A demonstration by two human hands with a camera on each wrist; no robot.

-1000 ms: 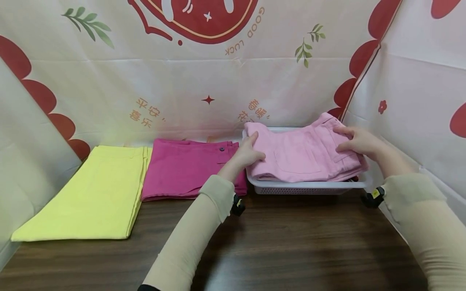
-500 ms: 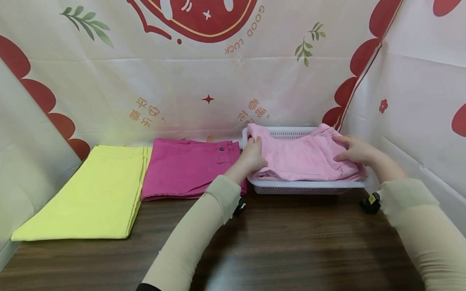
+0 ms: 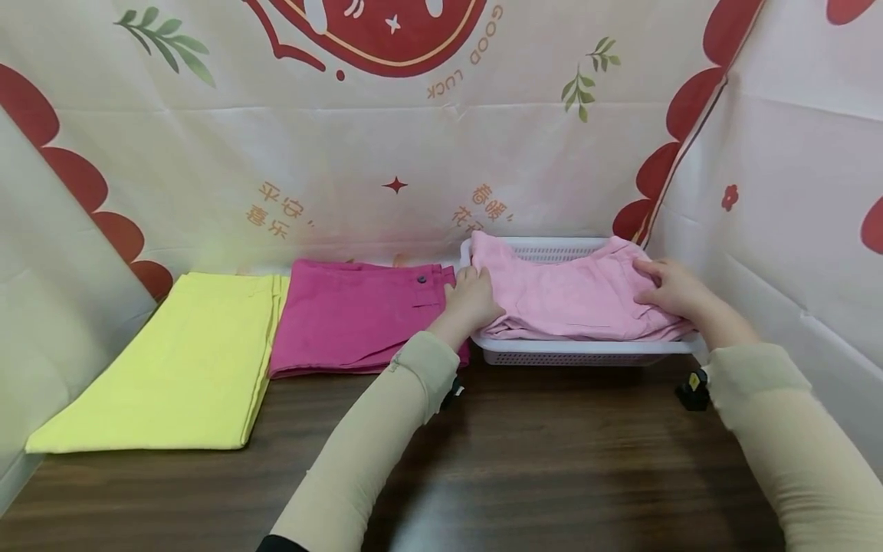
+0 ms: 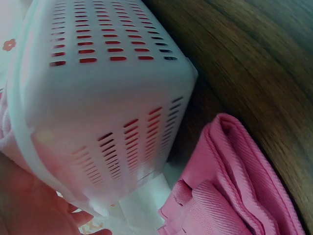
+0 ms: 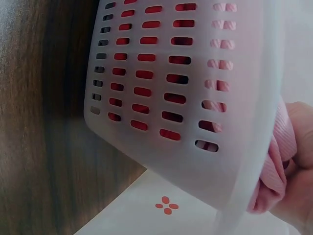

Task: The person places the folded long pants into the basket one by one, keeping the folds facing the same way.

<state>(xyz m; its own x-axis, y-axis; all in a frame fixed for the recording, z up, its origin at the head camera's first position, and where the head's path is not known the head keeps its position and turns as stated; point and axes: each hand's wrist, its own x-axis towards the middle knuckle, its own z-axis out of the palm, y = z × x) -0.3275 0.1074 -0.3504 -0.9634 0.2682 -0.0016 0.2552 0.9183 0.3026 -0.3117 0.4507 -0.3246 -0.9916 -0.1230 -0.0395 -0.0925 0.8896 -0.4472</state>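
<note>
Folded light pink pants [image 3: 562, 303] lie in a white slotted basket [image 3: 586, 353] at the right of the table, their ends reaching up to its rim. At the basket's left rim is my left hand [image 3: 472, 299], its fingers loosely extended over the outside; in the left wrist view, fingertips [image 4: 82, 218] show below the rim, holding nothing. My right hand [image 3: 679, 291] holds the right end of the pink pants, thumb and forefinger on top, other fingers hidden. Bunched pink cloth [image 5: 271, 183] shows against that hand in the right wrist view.
Folded magenta pants [image 3: 359, 318] lie just left of the basket. Further left are folded yellow pants [image 3: 172, 364]. Something red [image 5: 144, 74] shows through the basket's slots. A printed cloth backdrop [image 3: 331, 153] encloses the brown table [image 3: 552, 452] behind and at the sides.
The pink pants have settled lower into the basket, baring its back wall. My left hand has let go of their left end, its fingers now outside the rim. The right hand has moved slightly down.
</note>
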